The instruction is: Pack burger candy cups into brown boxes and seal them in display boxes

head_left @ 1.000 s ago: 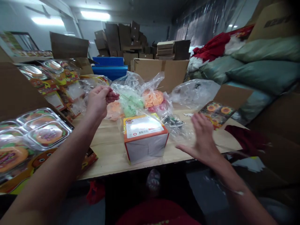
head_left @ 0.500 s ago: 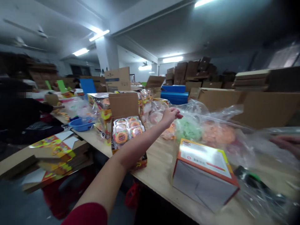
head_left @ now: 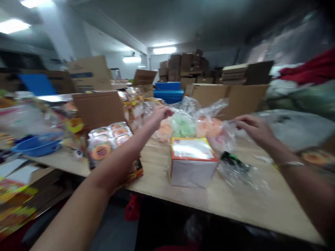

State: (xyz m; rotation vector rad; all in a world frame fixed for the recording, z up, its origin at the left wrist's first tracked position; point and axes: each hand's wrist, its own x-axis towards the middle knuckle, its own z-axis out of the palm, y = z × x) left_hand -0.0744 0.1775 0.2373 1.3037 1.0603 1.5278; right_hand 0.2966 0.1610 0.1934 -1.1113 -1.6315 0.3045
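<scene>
Head view: left hand (head_left: 160, 115) and right hand (head_left: 255, 129) at clear plastic (head_left: 229, 131)

Left curled, right narrowed; whether either grips cannot be told. Between them sit bagged green pieces (head_left: 183, 126); nearer, a white-and-orange box (head_left: 192, 165) on the table (head_left: 235, 205).

Glossy clear plastic and printed card on a smooth, wood-look tabletop (head_left: 151, 165).
The bags (head_left: 184, 125) in the middle are thin, crinkled transparent film with bright highlights; a similar large bag (head_left: 293, 123) lies far right. The printed carton (head_left: 192, 162) has a shiny top catching white glare, while its near white face looks matt and paper-like. At left, burger packs (head_left: 108, 141) gleam in clear plastic beneath a dull brown cardboard flap (head_left: 101, 108). The blue basin (head_left: 38, 150) looks like smooth plastic. Far right, the red cloth (head_left: 309, 68) appears soft and matt.
</scene>
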